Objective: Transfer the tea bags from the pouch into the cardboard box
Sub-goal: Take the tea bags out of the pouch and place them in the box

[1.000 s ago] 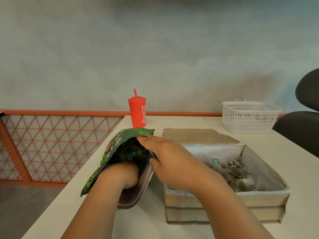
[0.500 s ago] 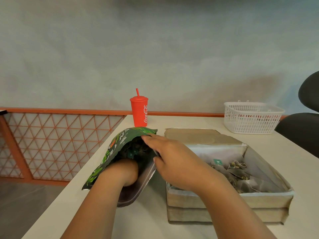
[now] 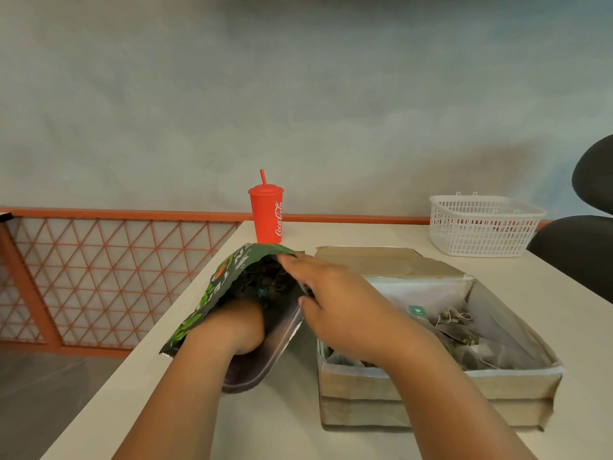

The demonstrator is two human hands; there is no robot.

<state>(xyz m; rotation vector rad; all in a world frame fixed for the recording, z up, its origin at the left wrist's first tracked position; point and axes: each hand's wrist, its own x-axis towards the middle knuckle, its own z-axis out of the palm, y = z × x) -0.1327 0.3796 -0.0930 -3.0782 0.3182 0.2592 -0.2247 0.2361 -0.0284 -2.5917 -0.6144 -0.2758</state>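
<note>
Left fingers: hidden inside the pouch (image 3: 215, 287), so I cannot tell whether they are clenched on anything. Left hand (image 3: 237, 327) is sunk to the wrist in the mouth, among dark tea bags (image 3: 265, 283).

Right fingers (image 3: 298, 263) lie along the pouch's upper rim with the thumb at the silvery inner wall. Probably a pinch holding the mouth open, though the contact is partly hidden. Right hand (image 3: 345, 307) reaches across the near-left corner of the cardboard box (image 3: 431, 386).

Change over the last second: almost none. Both hands keep their places and nothing has left the pouch.

Judgement: the grab is still under way. Several bags already lie in the box, just beside the pouch on the table (image 3: 285, 423), so the transfer is part done.
</note>
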